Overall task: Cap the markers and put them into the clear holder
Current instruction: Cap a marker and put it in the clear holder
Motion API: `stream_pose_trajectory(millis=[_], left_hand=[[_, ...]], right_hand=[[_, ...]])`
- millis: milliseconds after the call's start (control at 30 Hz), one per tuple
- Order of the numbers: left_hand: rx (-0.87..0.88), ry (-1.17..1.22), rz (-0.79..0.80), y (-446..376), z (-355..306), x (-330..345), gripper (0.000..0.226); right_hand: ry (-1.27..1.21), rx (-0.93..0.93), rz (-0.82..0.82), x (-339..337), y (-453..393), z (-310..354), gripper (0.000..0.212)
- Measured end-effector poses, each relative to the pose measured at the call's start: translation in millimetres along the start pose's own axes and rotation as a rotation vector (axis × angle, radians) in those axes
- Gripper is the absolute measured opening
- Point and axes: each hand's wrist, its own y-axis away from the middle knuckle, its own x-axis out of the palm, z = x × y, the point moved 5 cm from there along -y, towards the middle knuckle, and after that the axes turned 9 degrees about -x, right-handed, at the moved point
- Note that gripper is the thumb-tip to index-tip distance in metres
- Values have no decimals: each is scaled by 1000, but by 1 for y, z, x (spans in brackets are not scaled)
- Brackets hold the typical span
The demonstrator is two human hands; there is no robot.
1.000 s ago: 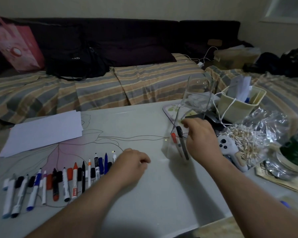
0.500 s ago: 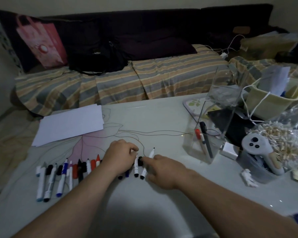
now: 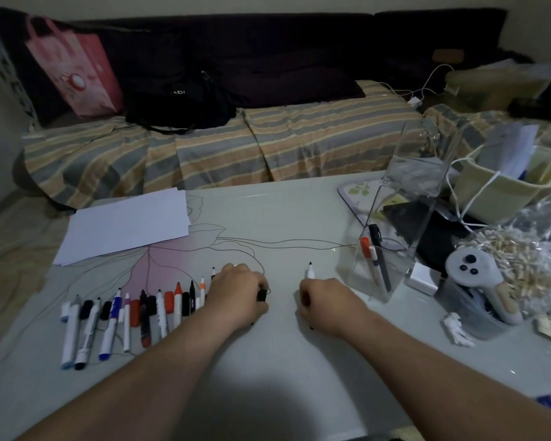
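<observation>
Right hand (image 3: 326, 305) grips an uncapped marker (image 3: 310, 271), tip pointing away. Left hand (image 3: 239, 294) is curled round a black cap (image 3: 262, 295), apart from the pen. Judged step: capping. The cap mouth should line up with the nib, then press straight on until seated. Beyond, loose markers (image 3: 124, 316) lie in a row at left; the clear holder (image 3: 392, 249) at right has two capped pens inside. Dim light; palms hidden, cap fit unclear.

Right hand (image 3: 326, 305) hides its marker (image 3: 310, 271) barrel (tip shows).
</observation>
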Motion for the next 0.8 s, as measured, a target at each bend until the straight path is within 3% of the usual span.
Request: stream_pose_trajectory(millis=[100, 200, 367, 433, 500, 667, 733, 800], left_hand=[[47, 9, -41, 3, -14, 0, 39], [-31, 264, -62, 5, -18, -13, 36], [-252, 1098, 146, 13, -16, -21, 25], [-321, 1512, 263, 16, -22, -22, 19], [-374, 1768, 321, 19, -25, -28, 16], [-325, 1865, 349, 21, -16, -34, 27], [-310, 1902, 331, 21, -12, -35, 30], [-294, 1934, 303, 19, -9, -36, 32]], right_hand=[[-80, 25, -61, -13, 3, -6, 12], [-192, 43, -122, -30, 5, -12, 9], [-407, 85, -217, -55, 12, -16, 6], [-513, 79, -208, -58, 16, -15, 13], [-563, 61, -200, -62, 20, -13, 19], [-448, -2, -335, -80, 23, -7, 6], [-468, -57, -425, -90, 26, -2, 12], [-334, -140, -463, -97, 30, 6, 20]])
